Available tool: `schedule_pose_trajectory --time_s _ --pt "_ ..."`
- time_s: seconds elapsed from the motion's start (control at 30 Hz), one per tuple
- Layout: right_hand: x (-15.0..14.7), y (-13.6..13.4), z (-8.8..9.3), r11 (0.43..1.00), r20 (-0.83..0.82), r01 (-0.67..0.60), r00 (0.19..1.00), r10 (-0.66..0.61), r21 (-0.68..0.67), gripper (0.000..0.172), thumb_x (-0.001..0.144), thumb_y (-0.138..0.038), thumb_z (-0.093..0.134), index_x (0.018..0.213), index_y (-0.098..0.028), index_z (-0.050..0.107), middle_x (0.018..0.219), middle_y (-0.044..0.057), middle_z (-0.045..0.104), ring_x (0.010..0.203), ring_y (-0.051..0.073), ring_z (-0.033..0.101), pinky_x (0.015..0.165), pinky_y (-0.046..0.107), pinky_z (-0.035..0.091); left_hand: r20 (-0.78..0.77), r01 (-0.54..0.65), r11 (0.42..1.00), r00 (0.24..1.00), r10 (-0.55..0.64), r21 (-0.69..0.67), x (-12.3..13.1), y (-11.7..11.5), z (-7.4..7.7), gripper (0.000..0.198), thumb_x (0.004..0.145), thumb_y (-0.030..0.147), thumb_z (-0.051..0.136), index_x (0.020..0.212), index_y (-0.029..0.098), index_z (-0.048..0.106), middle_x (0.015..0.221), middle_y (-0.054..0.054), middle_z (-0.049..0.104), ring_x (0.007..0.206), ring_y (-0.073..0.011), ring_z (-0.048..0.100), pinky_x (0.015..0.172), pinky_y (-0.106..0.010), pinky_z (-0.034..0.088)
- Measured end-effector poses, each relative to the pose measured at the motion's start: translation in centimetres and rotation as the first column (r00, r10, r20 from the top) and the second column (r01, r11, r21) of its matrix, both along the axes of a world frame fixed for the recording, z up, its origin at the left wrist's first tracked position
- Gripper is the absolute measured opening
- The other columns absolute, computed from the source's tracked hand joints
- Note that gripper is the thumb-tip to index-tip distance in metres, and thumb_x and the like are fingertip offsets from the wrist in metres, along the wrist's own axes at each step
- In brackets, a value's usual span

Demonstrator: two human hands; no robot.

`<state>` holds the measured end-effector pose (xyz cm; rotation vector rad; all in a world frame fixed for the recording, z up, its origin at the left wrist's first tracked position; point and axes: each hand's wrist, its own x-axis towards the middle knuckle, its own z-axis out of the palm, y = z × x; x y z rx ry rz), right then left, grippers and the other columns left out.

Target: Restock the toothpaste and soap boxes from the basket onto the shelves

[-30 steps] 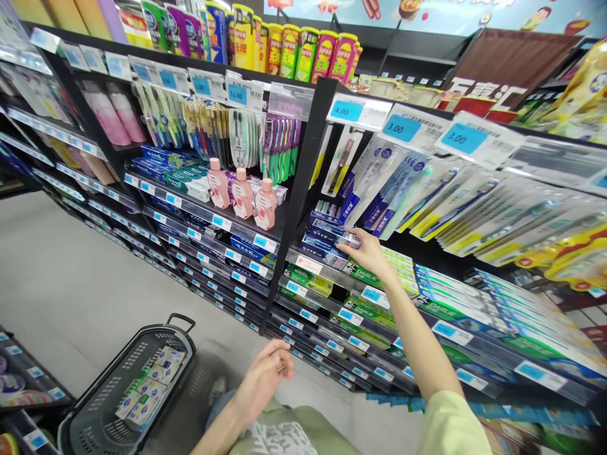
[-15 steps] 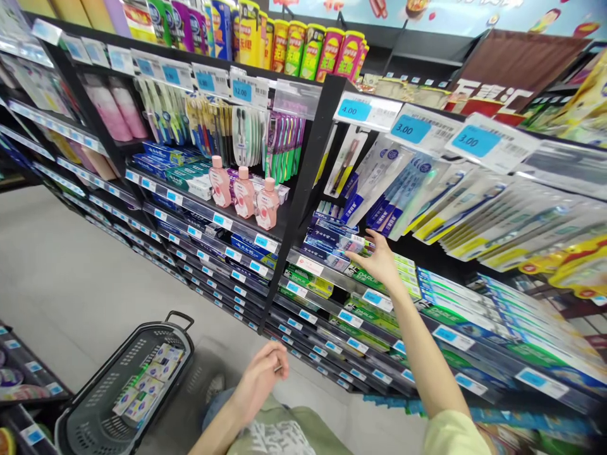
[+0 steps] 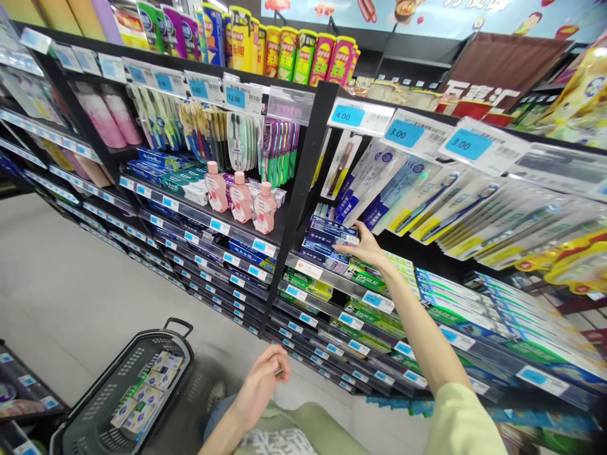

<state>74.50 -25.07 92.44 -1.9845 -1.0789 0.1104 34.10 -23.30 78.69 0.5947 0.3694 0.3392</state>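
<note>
Carefully poised at a store shelf, a shopper's right hand (image 3: 364, 245) spans the end of the dark blue boxes (image 3: 327, 239), stacked beside a black upright (image 3: 296, 183). The grip is partly open, thumb low and fingers high across the stack's end; whether it presses firmly on any one box cannot be told. The left hand (image 3: 269, 373) hangs in front of the body, fingers loosely curled, and whether it holds anything is unclear.

The boxes lie flat, one upon another, so a pull on one could drag its neighbour along by friction, or tip a loose one over the shelf's front edge. Toothbrush packs (image 3: 363, 183) hang just above the fingers; a quick lift might snag them and set them swinging. Green cartons (image 3: 370, 278) sit just under the wrist, where a low forearm could nudge them askew. On the floor to the left, a grey basket (image 3: 90, 411) carries small packs (image 3: 148, 392); a careless backward step could catch it underfoot.
</note>
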Motion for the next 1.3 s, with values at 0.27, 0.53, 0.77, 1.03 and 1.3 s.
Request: schedule_pose_trajectory --time_s 0.27,0.53,0.77,1.03,1.3 --pt "-0.7 0.3 0.4 0.993 0.055 0.065 0.997 -0.059 -0.096 0.081 0.061 -0.060 0.085 0.126 -0.021 0.055 0.123 0.011 0.067 0.112 0.034 0.065 0.101 0.051 0.052 -0.005 -0.028 1.000 1.000 0.028 -0.001 -0.8 0.4 -0.3 0.025 0.083 0.038 0.075 0.094 0.017 0.069 0.076 -0.003 0.064 0.073 -0.0160 0.052 0.072 -0.032 0.035" --pt "-0.8 -0.1 0.8 0.997 -0.006 -0.063 0.998 0.063 -0.046 0.072 0.065 -0.051 0.086 0.125 -0.021 0.061 0.124 0.010 0.070 0.113 0.031 0.067 0.103 0.047 0.052 -0.004 -0.022 1.000 1.000 0.022 -0.004 -0.8 0.5 -0.7 0.026 0.082 0.039 0.076 0.095 0.017 0.069 0.075 -0.003 0.064 0.073 -0.0163 0.052 0.072 -0.033 0.035" --pt "0.2 0.0 2.5 0.972 -0.026 -0.135 0.991 0.133 -0.193 0.063 0.067 -0.049 0.085 0.118 -0.017 0.065 0.108 0.011 0.075 0.095 0.030 0.071 0.086 0.043 0.059 -0.004 -0.030 1.000 1.000 0.030 0.002 -1.3 0.5 -1.1 0.026 0.082 0.038 0.075 0.095 0.017 0.069 0.075 -0.003 0.064 0.072 -0.0160 0.053 0.073 -0.032 0.035" --pt "0.4 1.9 4.6 0.930 0.148 -0.180 0.960 0.237 -0.319 0.058 0.062 -0.046 0.086 0.109 -0.018 0.068 0.110 0.011 0.074 0.110 0.035 0.067 0.099 0.048 0.055 -0.007 -0.044 0.999 0.999 0.044 0.019 -1.5 0.5 -2.4 0.028 0.081 0.039 0.076 0.097 0.017 0.069 0.077 -0.004 0.066 0.072 -0.0163 0.054 0.072 -0.031 0.037" --pt "0.1 5.9 2.3 0.995 0.108 -0.077 0.991 0.084 -0.063 0.035 0.065 -0.049 0.084 0.073 -0.021 0.065 0.080 0.005 0.075 0.084 0.028 0.072 0.087 0.045 0.060 -0.025 -0.068 0.997 0.997 0.069 0.035 -2.0 0.8 -1.5 0.022 0.086 0.036 0.073 0.097 0.018 0.069 0.078 -0.003 0.063 0.073 -0.0164 0.053 0.074 -0.032 0.037"
